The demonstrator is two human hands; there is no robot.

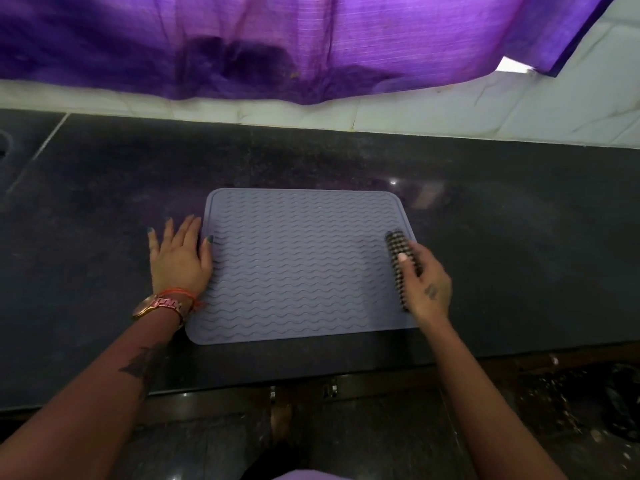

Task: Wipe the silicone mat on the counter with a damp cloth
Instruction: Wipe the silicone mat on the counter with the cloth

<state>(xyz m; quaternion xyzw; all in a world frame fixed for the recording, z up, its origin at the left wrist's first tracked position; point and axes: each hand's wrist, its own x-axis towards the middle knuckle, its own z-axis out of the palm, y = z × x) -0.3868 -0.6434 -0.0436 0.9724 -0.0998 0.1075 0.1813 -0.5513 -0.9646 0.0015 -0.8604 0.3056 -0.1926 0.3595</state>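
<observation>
grey-lilac silicone mat (301,265) with wavy ridges and a raised rim lies flat on the dark speckled stone counter (502,244), roughly centred, long side running left to right, near edge close to the counter's front lip.

left hand (180,258) lies open, palm down, fingers spread, on the counter just left of the mat; thumb and the edge of the palm overlap the mat's left rim. dark polish on the nails. pink-gold watch (157,304) and an orange thread (183,295) sit on the wrist; a tattoo on the forearm, shape hard to read.

right hand (424,289) is closed around a black-and-white checked cloth (403,263), bunched or rolled into a narrow strip, at the mat's right edge. the strip runs near to far; its far end sticks out past the fingers and rests on the mat. the palm covers most of the rest, so the cloth's full size cannot be told, nor whether it is damp. the hand also hides the mat's near right corner.

purple curtain (277,43) hangs across the far side, hiding most of the white tiled wall (519,112). at the far left edge a curved dark shape is cut off. below the counter front all is dim: cabinet fronts with small metal fittings, blurred clutter at lower right.
</observation>
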